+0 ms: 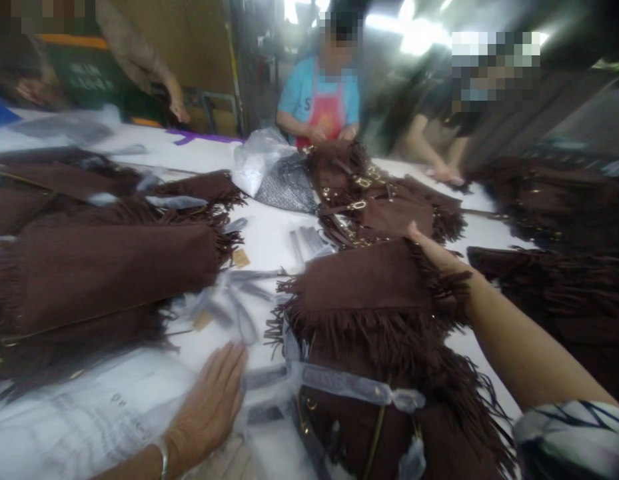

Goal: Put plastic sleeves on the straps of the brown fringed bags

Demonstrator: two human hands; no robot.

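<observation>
On the white counter (269, 233) right in front of you, the brown fringed bag (369, 293) is lying flap-up, w/ its fringe spilling toward you. Your right hand (432, 253) is reaching across the bag's far right edge and touching the suede at the top corner. The fingers are blurred & partly behind the fringe, so I can't tell whether that grip is closing on anything or just resting. Your left hand (212, 400) is lying palm down, grip spread open, on a clear printed poly sheet (89, 413). It's sitting just beside the bag's near left corner, fingertips near the plastic-wrapped strap (339, 383) that's crossing the bag's front.

Handling, imo: the bag is looking soft & floppy, prob. light, w/ the suede giving decent friction. The fringe is looking prone to snagging and the wrapped strap is looking slick. You're better off taking hold of the body or top edge, not the fringe or wrapping.

More brown bags (104, 267) are lying heaped at left. Other people are working across the counter, hands well apart from yours.
</observation>
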